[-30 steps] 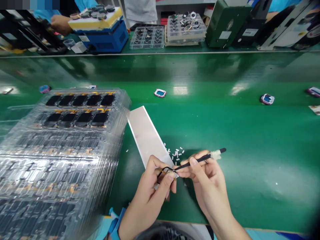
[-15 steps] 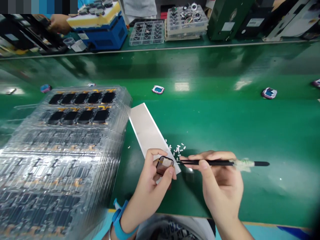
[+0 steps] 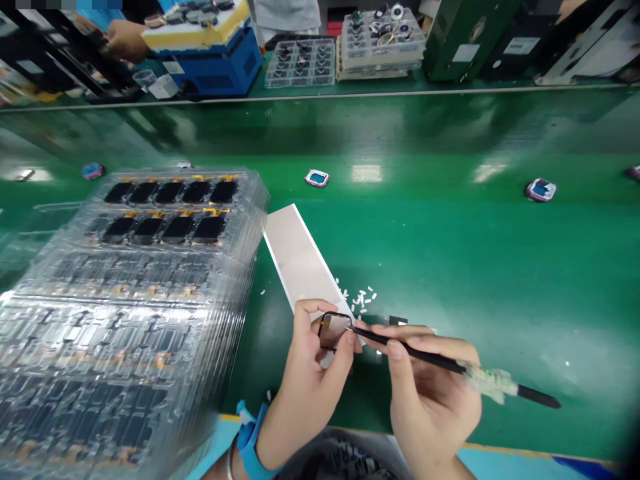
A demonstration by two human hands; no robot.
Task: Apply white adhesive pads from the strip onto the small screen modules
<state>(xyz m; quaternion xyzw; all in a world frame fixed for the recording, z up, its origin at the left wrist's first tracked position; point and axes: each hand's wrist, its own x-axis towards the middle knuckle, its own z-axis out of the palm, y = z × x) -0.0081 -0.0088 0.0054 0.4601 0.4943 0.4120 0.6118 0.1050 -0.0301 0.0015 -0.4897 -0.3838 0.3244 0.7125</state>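
Between its thumb and fingers, my left hand point(image 3: 315, 373) holds a small watch screen point(image 3: 334, 331) with a dark rim and an orange strip at its left side. My right hand point(image 3: 430, 387) is closed round black tweezers point(image 3: 435, 360) wrapped with pale tape near the back end. The tweezer tips meet the screen's right edge; whether they pinch anything is too small to tell. Under my left fingers lies a long pale strip sheet point(image 3: 303, 257) with white borders. Small white paper bits point(image 3: 363, 298) are scattered beside it.
Stacked clear plastic trays point(image 3: 125, 293) fill the left side, the top one carrying several black screens point(image 3: 170, 230). Watch cases point(image 3: 317, 178) sit along the green bench. On the far shelf stand a blue machine point(image 3: 215, 70) and parts boxes point(image 3: 300, 63); another person's hand point(image 3: 127, 41) is beside the machine.
The tweezers in my right hand have moved left and tilted, their tips now at the screen's edge. My left hand keeps its hold on the screen. A dark piece now shows behind my right fingers.
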